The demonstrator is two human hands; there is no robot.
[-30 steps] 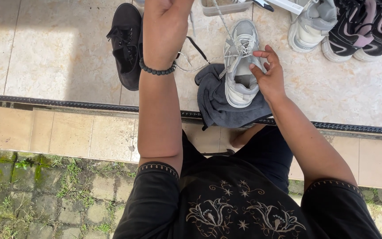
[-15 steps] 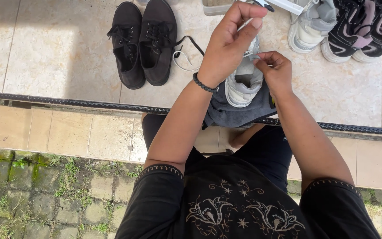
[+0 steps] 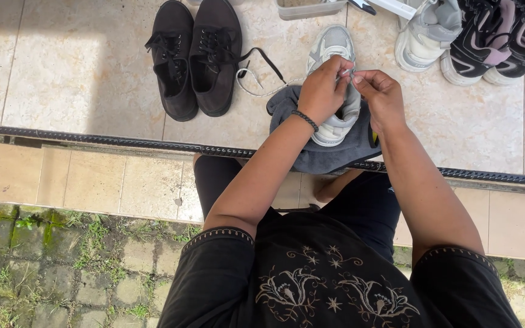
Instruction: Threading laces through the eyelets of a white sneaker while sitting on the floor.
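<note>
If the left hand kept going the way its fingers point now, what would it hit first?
The left hand points right and slightly up, so it would most likely meet the right hand's fingertips first, just above the grey-white sneaker. They look nearly touching already, though depth is unclear.

Bare tile is lying open to the left; black shoes are blocking beside the hands, sneakers and a tub crowding beyond.

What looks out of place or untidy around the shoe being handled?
A loose white lace trails on the tiles beside the black shoes. The grey shoe sits on a rumpled grey cloth overhanging the step edge.
</note>
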